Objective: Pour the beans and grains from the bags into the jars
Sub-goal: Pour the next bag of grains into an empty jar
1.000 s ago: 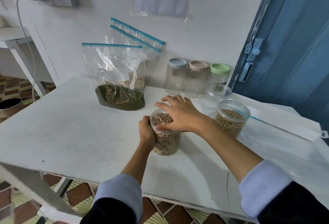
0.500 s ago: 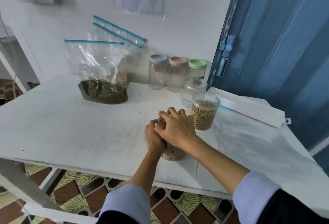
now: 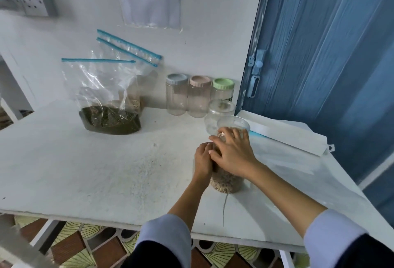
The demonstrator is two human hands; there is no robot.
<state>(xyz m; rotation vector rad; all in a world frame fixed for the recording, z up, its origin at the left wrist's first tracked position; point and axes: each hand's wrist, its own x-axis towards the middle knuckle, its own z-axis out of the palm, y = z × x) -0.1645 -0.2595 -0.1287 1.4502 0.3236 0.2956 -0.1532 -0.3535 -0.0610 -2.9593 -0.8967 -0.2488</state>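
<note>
While my left hand (image 3: 203, 159) curls round the side of the jar of beans (image 3: 226, 179), my right hand (image 3: 232, 154) lies over its top with the fingers bent down around the rim, so both hands grip this one jar. It stands upright on the white table (image 3: 89, 167), and only its lower part, filled with pale brown beans, shows beneath my palms. Whether a lid sits under my right hand I cannot tell, as the hand hides the mouth. Just beyond my right fingertips stands an open clear jar (image 3: 233, 124), and another clear jar (image 3: 220, 111) sits behind that. Farther past them, by the wall, three lidded jars stand in a row: grey lid (image 3: 176, 78), pink lid (image 3: 200, 80), green lid (image 3: 223, 84). Well off beyond my left hand, a zip bag (image 3: 106, 97) holds dark green grains, a second bag behind it
</note>
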